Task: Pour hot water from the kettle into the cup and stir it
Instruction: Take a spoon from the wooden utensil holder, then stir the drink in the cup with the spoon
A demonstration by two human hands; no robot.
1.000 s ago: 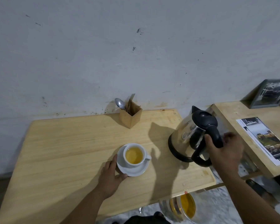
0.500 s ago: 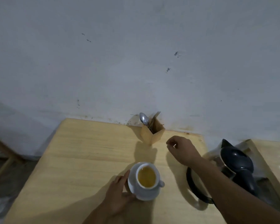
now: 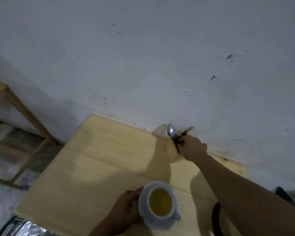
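A white cup (image 3: 161, 202) full of yellow liquid stands on a white saucer (image 3: 144, 217) near the front of the wooden table (image 3: 95, 164). My left hand (image 3: 126, 211) rests against the saucer's left rim and holds it. My right hand (image 3: 191, 147) reaches to the wooden cutlery box (image 3: 171, 153) at the wall and is closed around the handle of the metal spoon (image 3: 172, 132), which stands in the box beside a fork (image 3: 186, 129). The kettle (image 3: 216, 218) is mostly hidden behind my right forearm; only its dark base edge and a black part at the right show.
The white wall runs right behind the table's far edge. A wooden frame (image 3: 22, 114) stands off to the left over the floor. Something silvery and crinkled (image 3: 26, 229) lies below the table's front left corner.
My right hand let go of the kettle, crossed to the cutlery box and closed on the spoon. The view swung left and up. My left hand stayed at the saucer.
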